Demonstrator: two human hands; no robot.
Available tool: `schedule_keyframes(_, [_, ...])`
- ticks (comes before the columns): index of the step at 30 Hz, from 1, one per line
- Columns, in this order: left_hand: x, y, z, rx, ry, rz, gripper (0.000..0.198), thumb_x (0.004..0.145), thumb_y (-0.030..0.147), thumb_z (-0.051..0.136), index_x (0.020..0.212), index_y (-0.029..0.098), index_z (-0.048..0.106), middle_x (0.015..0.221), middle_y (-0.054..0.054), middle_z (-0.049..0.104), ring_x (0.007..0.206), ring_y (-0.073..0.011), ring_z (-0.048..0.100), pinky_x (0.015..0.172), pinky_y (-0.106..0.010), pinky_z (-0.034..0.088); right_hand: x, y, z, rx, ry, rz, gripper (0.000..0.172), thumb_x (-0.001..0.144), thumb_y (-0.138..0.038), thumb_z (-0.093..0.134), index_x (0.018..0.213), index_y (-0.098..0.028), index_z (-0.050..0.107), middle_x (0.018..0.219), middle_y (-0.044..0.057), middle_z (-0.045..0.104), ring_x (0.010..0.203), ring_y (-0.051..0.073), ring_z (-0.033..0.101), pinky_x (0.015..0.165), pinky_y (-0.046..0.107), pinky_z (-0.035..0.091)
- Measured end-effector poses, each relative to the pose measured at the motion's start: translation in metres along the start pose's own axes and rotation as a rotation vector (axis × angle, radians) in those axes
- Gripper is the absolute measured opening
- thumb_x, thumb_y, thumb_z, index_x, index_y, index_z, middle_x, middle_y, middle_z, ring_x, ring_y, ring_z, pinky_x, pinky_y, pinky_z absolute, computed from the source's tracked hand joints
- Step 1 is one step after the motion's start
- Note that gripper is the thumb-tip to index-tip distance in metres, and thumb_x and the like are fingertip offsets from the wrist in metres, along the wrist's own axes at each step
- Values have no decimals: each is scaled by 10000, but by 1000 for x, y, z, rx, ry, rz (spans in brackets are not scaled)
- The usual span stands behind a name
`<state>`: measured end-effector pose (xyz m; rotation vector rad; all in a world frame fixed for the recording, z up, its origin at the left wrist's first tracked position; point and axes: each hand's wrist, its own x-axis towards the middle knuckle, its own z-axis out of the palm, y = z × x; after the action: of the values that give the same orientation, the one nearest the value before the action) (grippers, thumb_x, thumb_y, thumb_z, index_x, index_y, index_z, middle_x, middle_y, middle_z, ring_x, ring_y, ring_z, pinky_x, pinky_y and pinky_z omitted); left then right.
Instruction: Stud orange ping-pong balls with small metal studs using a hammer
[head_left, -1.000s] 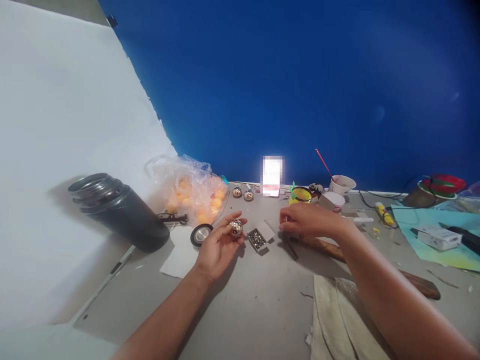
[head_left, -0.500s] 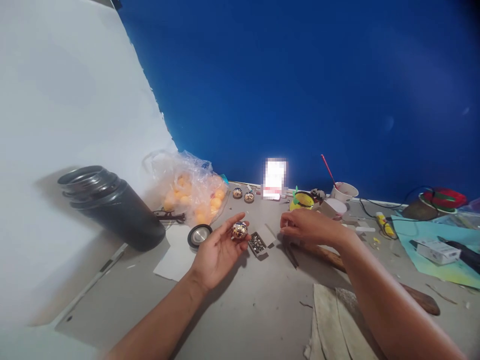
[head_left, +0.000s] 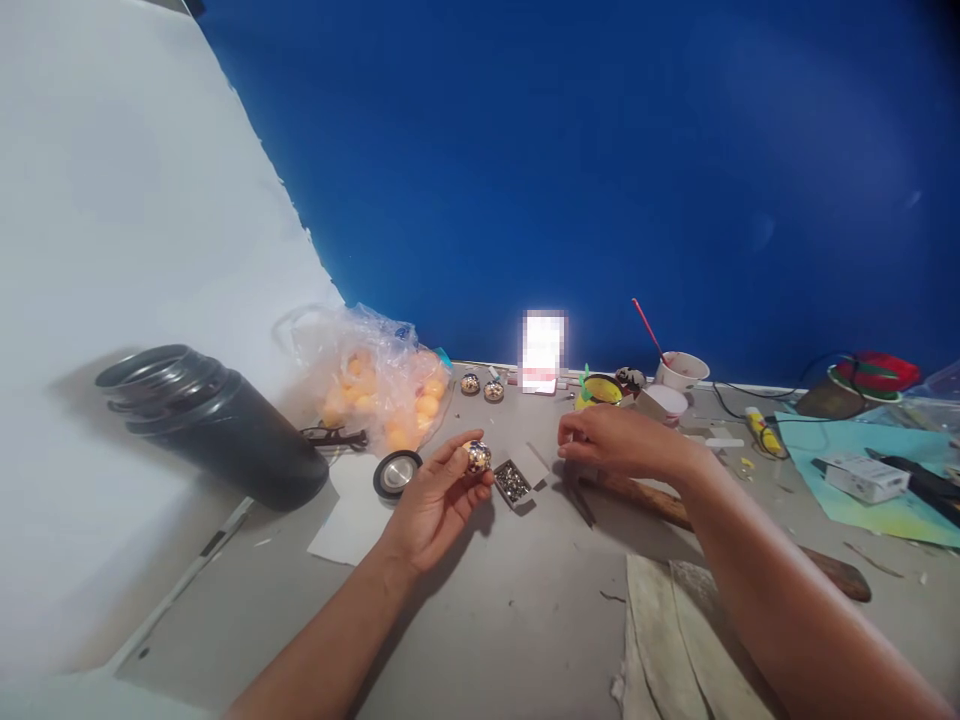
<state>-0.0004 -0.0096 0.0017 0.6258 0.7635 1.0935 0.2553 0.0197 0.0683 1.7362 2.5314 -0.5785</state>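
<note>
In my left hand [head_left: 431, 505], between thumb and fingers, is a small shiny ball [head_left: 478, 457] with a gold and dark metallic surface that looks studded. Just right of it lies an open small box [head_left: 513, 482] filled with tiny metal pieces, perhaps tacks. My right hand [head_left: 611, 440] is over the table with its fingers curled together. What they hold, if anything, is hidden. Beneath that hand and forearm lies a hammer-like tool with a dark metal head [head_left: 580, 502] and a wooden handle [head_left: 652, 503]. Two similar shiny balls [head_left: 470, 384] sit farther back.
A dark bottle [head_left: 247, 430] leans at the left beside a plastic bag of orange balls [head_left: 424, 408]. Its round lid [head_left: 397, 474] rests on white paper. Behind are a bright screen [head_left: 543, 350], a yellow container [head_left: 600, 392] and a cup [head_left: 684, 370]. A folded cloth [head_left: 682, 640] lies in front.
My left thumb has closed over the ball, which previously rested on more open fingers. My right hand stays nearly in place. The whole view has shifted slightly.
</note>
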Motion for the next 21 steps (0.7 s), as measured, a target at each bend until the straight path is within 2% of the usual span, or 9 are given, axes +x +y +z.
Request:
schedule_keyframes(3, [-4, -2, 4, 191, 35, 139, 544, 698, 271, 891, 1210, 225, 713, 932, -13, 699, 798, -125, 665, 715, -217, 542, 0, -2, 2, -21, -5, 3, 202, 940, -339, 551, 987, -221, 707, 994, 73, 738, 843, 210, 632, 614, 288, 337])
schedule_keyframes(7, [-9, -2, 8, 388, 121, 309, 492, 676, 214, 878, 1138, 242, 712, 1066, -15, 704, 943, -137, 650, 838, -231, 524, 0, -3, 4, -25, -24, 3, 204, 940, -339, 555, 1007, -229, 713, 1004, 69, 740, 859, 211, 638, 623, 281, 349])
schedule_keyframes(12, [-10, 0, 7, 485, 95, 311, 438, 734, 282, 833, 1152, 237, 709, 955, -7, 698, 823, -133, 638, 785, -258, 535, -2, -4, 1, -59, -23, 18, 205, 940, -324, 548, 997, -215, 711, 984, 80, 742, 848, 215, 641, 612, 286, 336])
schedule_keyframes(18, [-8, -6, 5, 441, 55, 236, 493, 728, 263, 830, 1198, 240, 683, 1011, -23, 711, 833, -173, 705, 767, -292, 565, -8, -4, -5, -60, 9, 14, 204, 923, -327, 542, 940, -220, 715, 973, 67, 747, 819, 205, 640, 588, 286, 332])
schedule_keyframes(21, [-8, -6, 4, 460, 41, 263, 451, 771, 291, 804, 1205, 242, 690, 1128, -47, 712, 861, -161, 697, 805, -287, 561, -6, 5, -3, -100, -39, 103, 187, 869, -341, 605, 912, -212, 732, 950, 87, 752, 800, 223, 659, 573, 288, 344])
